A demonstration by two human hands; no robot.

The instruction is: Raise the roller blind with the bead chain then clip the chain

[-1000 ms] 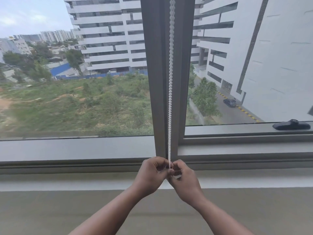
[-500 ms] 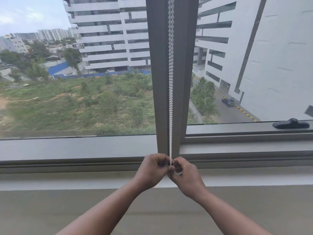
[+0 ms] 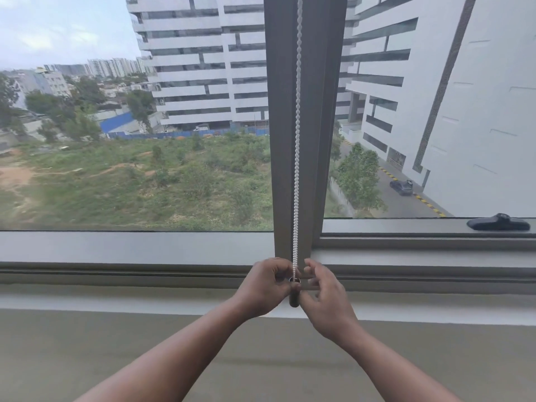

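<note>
one white bead chain (image 3: 296,158) runs down the grey mullion (image 3: 280,140); left hand (image 3: 268,287) pinches its bottom end by a small dark clip (image 3: 293,297), right hand (image 3: 326,297) fingers loose beside, grip unclear. blind out of frame.

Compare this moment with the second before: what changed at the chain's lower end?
The right hand has loosened, its fingers spreading off the bead chain, uncovering a dark clip below. The left hand stays pinched at the chain's bottom. The chain stays taut along the window frame.
</note>
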